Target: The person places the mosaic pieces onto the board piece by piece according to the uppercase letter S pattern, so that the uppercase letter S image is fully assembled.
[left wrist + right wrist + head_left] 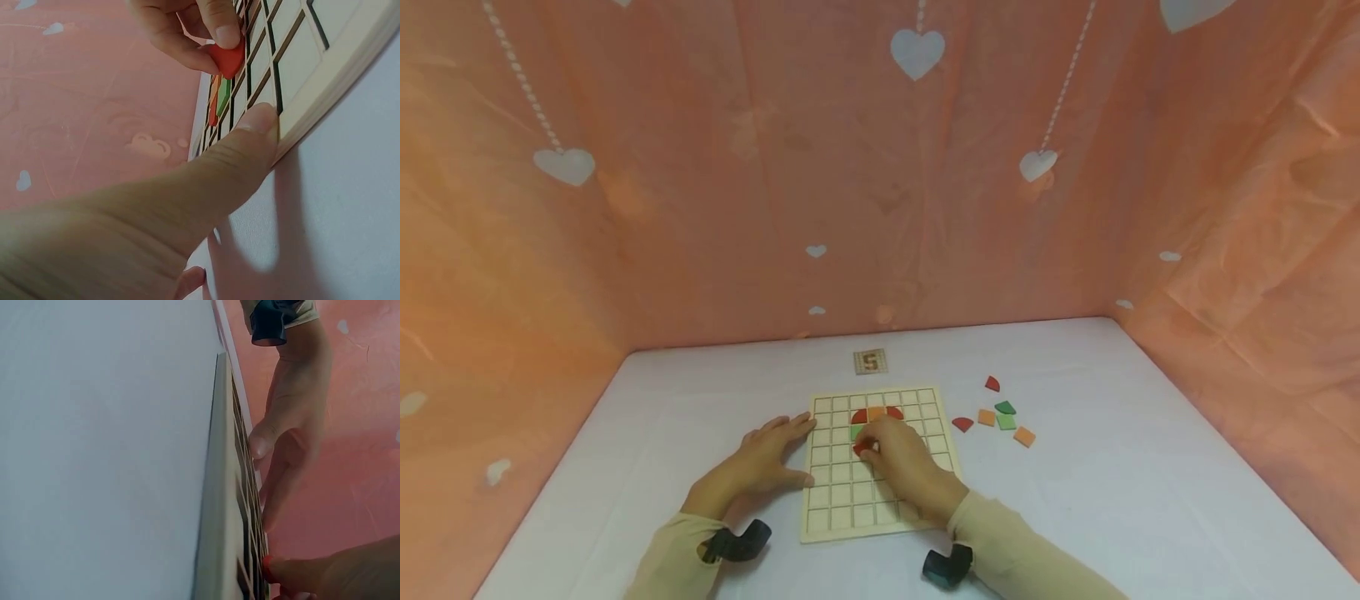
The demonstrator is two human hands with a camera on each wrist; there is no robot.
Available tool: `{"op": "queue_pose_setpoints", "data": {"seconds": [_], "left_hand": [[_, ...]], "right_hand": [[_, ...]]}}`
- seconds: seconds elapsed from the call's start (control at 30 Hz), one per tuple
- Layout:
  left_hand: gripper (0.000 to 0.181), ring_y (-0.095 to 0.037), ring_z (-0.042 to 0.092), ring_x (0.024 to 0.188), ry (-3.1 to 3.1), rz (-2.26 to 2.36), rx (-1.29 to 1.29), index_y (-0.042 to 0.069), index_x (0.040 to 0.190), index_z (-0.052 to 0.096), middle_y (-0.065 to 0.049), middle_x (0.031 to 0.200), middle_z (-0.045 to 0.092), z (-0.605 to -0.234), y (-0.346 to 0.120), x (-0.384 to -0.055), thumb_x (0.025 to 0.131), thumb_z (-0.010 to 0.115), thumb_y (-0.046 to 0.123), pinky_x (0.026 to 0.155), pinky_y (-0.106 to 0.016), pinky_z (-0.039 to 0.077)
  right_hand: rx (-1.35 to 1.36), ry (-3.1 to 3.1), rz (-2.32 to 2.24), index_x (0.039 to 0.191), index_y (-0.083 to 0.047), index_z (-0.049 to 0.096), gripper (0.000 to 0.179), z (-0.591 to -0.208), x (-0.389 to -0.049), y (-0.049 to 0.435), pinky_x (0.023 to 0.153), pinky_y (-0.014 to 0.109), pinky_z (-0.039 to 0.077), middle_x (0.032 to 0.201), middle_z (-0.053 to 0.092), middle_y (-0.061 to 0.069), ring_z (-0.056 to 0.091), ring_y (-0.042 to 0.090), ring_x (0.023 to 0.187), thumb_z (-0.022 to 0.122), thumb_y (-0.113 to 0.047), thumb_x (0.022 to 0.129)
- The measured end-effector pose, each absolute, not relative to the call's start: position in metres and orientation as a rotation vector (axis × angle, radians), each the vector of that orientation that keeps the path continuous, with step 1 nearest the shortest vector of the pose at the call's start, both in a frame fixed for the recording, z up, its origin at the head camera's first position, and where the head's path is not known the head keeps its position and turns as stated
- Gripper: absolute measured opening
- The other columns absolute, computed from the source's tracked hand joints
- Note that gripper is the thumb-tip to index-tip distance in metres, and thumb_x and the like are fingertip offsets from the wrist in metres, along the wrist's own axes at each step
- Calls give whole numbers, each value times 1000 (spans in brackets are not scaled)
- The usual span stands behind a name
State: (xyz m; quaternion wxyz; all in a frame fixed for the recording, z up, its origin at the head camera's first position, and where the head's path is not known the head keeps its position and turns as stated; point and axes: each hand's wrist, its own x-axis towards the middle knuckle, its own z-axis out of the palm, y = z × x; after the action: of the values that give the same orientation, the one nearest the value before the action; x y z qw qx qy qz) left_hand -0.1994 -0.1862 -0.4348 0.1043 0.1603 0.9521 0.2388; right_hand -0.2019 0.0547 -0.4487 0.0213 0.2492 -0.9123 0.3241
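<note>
A pale wooden grid board [841, 496] lies on the white table. My right hand [906, 462] is over its middle and pinches a red quarter-circle tile [230, 59] between thumb and fingertips, close over the grid cells. Above it in the head view, a red tile [859, 416], an orange square [877, 412] and another red tile [894, 412] sit in a row of cells. A light green square [856, 432] sits under the left red one, partly covered by my fingers. My left hand [756, 462] is spread along the board's left edge, thumb and fingertips touching the rim.
Right of the board lie several loose tiles, among them a red quarter circle [962, 424], an orange square [1024, 436] and a dark green piece [1004, 407]. A small patterned card [871, 361] lies behind the board. Orange cloth [880, 208] with hearts walls the table.
</note>
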Motion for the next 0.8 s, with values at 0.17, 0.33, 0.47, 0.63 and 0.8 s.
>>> {"op": "queue_pose_setpoints", "data": {"seconds": [0.17, 0.33, 0.47, 0.63, 0.8], "left_hand": [[90, -47, 29, 150, 2814, 694, 464, 9, 152, 46, -15, 162, 39, -433, -187, -201, 77, 86, 37, 119, -71, 23], [90, -47, 28, 150, 2805, 692, 443, 10, 152, 45, -13, 163, 38, -434, -187, -200, 77, 86, 39, 119, -71, 22], [90, -47, 28, 150, 2806, 689, 442, 9, 152, 45, -14, 163, 38, -433, -186, -199, 77, 86, 38, 119, -71, 22], [90, -47, 28, 150, 2805, 685, 454, 9, 153, 44, -14, 163, 37, -432, -187, -200, 78, 85, 38, 120, -71, 21], [89, -48, 28, 150, 2806, 690, 457, 10, 152, 45, -14, 163, 37, -434, -186, -201, 77, 85, 38, 119, -71, 22]], "right_hand": [[756, -2875, 860, 105, -11, 78, 14, -445, -203, 54, 85, 32, 57, 102, 73, 1, 68, 17, 97, 74, -13, 91], [763, -2954, 803, 106, -9, 79, 17, -444, -202, 54, 82, 29, 58, 101, 72, 0, 67, 14, 92, 76, -15, 90], [795, -2924, 770, 102, -8, 80, 16, -444, -202, 53, 78, 27, 58, 95, 71, -1, 68, 14, 87, 78, -16, 88], [761, -2924, 770, 106, -10, 78, 18, -443, -202, 52, 80, 28, 58, 99, 73, -2, 68, 14, 90, 78, -16, 88], [713, -2938, 833, 98, -13, 73, 11, -443, -203, 52, 77, 27, 56, 95, 73, -4, 65, 10, 85, 77, -16, 89]]}}
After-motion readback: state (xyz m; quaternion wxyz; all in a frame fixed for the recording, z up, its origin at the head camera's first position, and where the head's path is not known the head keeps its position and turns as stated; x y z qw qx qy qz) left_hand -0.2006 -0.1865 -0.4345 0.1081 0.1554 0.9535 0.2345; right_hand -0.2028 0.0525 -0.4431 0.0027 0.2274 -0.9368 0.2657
